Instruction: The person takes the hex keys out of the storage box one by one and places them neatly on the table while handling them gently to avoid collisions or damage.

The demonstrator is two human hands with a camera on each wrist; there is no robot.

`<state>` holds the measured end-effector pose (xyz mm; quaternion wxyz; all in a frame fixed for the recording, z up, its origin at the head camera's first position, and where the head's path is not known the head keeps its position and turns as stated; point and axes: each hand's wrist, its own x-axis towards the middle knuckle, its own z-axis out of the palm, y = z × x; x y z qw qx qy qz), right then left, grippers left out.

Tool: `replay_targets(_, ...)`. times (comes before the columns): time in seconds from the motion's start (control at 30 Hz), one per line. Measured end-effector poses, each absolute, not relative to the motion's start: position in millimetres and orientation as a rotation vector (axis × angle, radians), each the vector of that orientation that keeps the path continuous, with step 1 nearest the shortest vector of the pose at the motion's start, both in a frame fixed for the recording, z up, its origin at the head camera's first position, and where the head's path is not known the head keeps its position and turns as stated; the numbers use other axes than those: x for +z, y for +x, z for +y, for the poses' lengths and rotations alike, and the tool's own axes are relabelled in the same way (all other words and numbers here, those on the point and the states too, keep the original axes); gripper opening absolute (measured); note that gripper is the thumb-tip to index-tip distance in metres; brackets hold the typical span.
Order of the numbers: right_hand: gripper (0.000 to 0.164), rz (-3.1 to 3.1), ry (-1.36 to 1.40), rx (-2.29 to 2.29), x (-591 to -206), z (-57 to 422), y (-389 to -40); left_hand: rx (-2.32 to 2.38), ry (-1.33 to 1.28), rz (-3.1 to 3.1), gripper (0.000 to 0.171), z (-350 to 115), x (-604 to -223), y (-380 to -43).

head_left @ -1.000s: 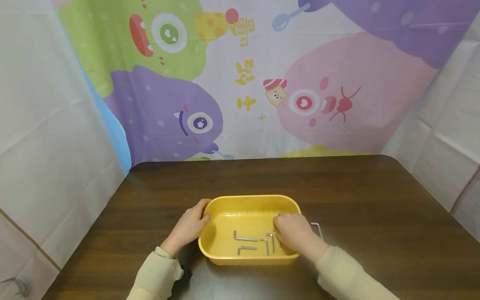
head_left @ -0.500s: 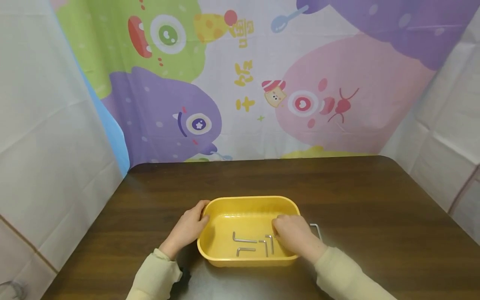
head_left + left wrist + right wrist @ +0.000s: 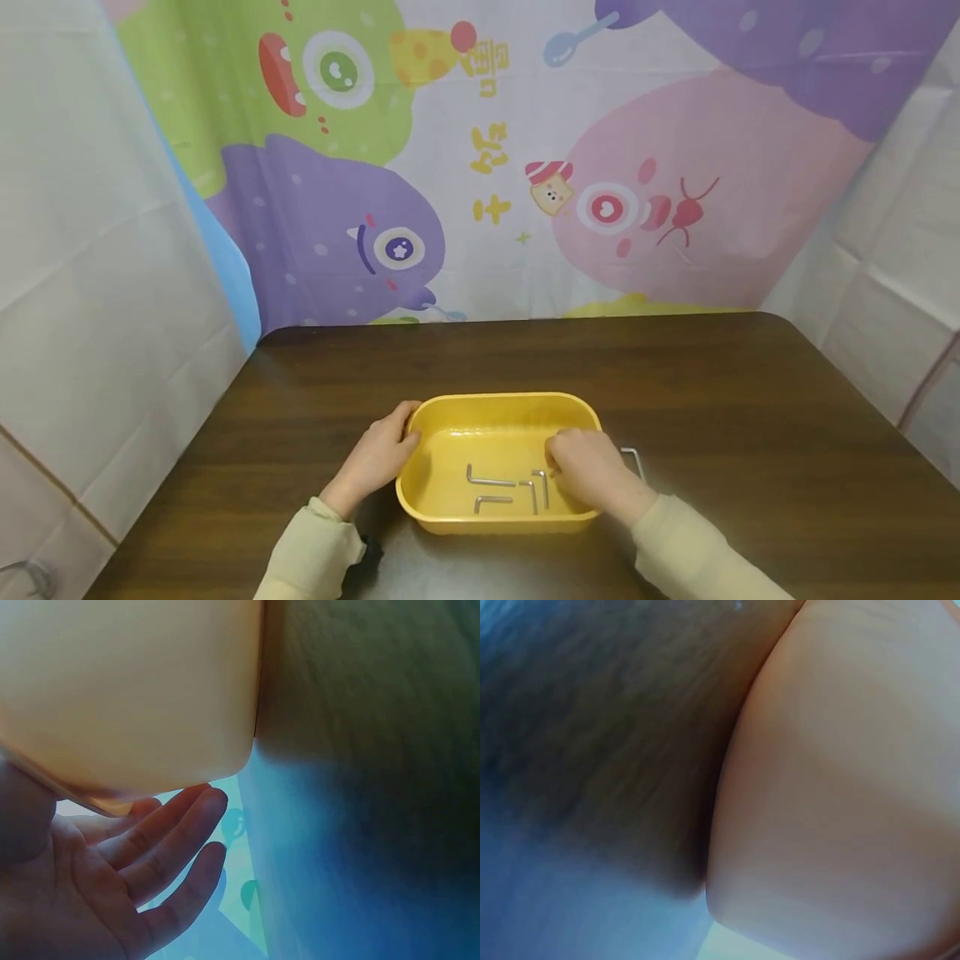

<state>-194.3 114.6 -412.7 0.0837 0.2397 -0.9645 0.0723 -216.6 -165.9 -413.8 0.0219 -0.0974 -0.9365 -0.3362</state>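
A yellow basin rests on the dark wooden table. My left hand grips its left end, thumb over the rim and fingers along the outside; the left wrist view shows these fingers beneath the rim. Inside at the right, my right hand reaches down with curled fingers around a hex key, which the hand hides. Silver L-shaped hex keys lie on the basin floor: a longer one, a short one nearer the front, and two side by side left of my right hand. The right wrist view shows mainly the basin's outer wall.
One more hex key lies on the table just outside the basin's right end, partly behind my right wrist. A printed cartoon curtain hangs along the table's far edge. Pale sheets hang at both sides.
A hex key that showed beside my right fingers a second ago is out of sight at my hand. The left hand and the basin have stayed in place.
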Motion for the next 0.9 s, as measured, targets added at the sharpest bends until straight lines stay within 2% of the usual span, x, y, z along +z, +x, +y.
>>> replay_targets(0.43, 0.007, -2.795, 0.697, 0.364, -410.8, 114.7, -193.9, -1.041, -0.304, -2.905, 0.033, -166.0, -411.1, -215.0)
replay_targets(0.9, 0.011, -2.775, 0.689, 0.500, -398.4, 119.7, -195.5, -1.047, -0.300, -2.915, 0.034, -166.1, -411.4, -215.3)
